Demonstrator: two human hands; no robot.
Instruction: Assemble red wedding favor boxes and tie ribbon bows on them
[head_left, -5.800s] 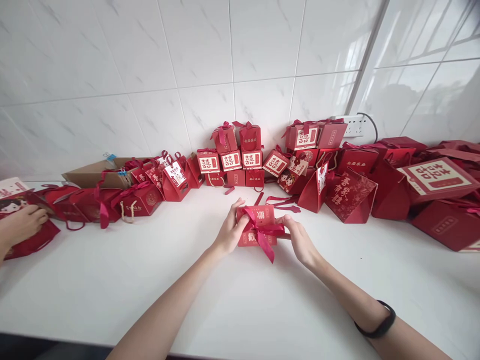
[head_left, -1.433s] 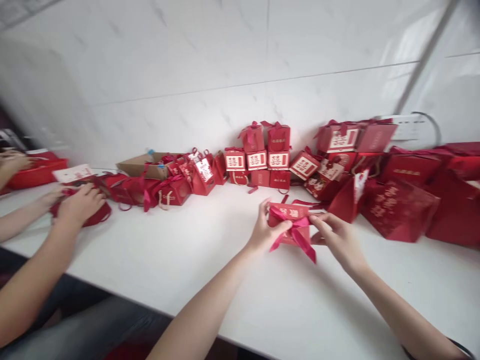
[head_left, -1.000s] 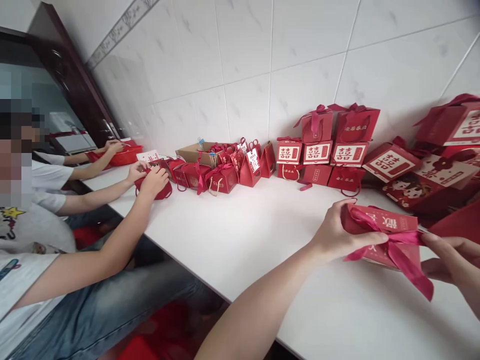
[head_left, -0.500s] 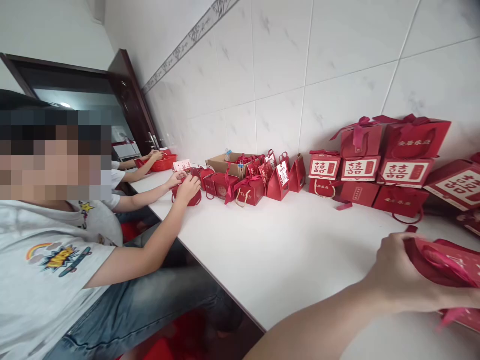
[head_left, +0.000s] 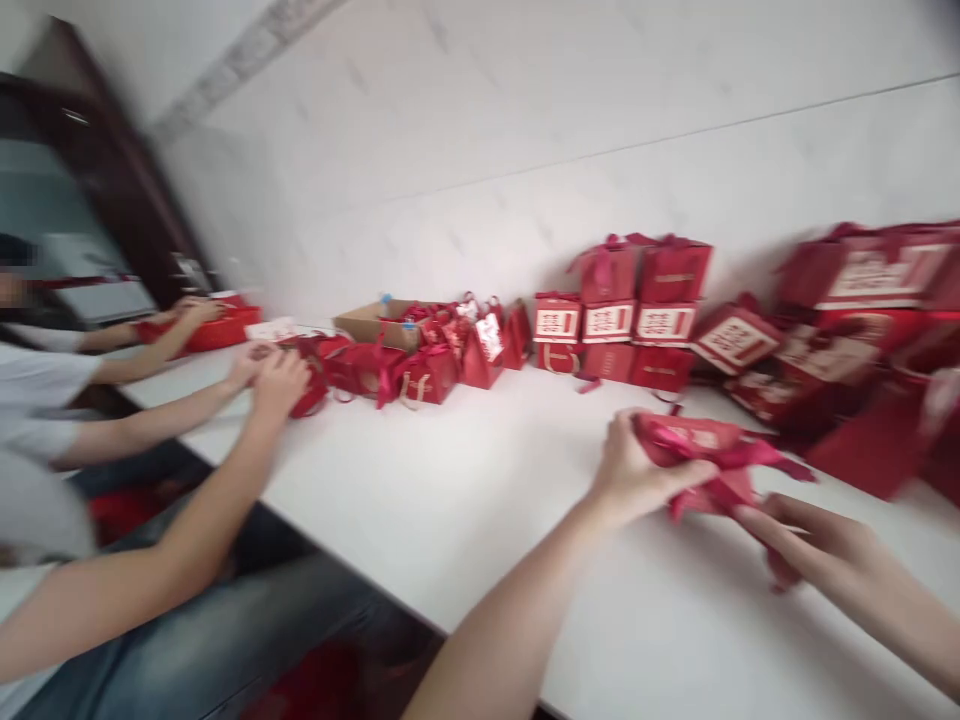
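A red gift box [head_left: 712, 437] with a magenta ribbon is held a little above the white table [head_left: 480, 510]. My left hand [head_left: 637, 470] grips its left side, thumb across the front and fingers behind. On the lower right, my right hand [head_left: 806, 545] pinches the box or its ribbon; motion blur hides exactly which. A dark red strip or flap hangs below, beside my right fingers. Behind the held box stands a stack of red gift boxes [head_left: 609, 322] with white labels and ribbons.
More red boxes [head_left: 862, 350] are piled along the wall at right. Farther left are red bags [head_left: 480, 350] and an open cardboard box [head_left: 360, 322]. A co-worker's hands [head_left: 281, 380] handle a red box; beyond, another person's hand [head_left: 199, 310] is at a red basket [head_left: 232, 325].
My view has swung right, so the wall boxes appear farther left. My right hand has come into view at the held box, which now shows whole.
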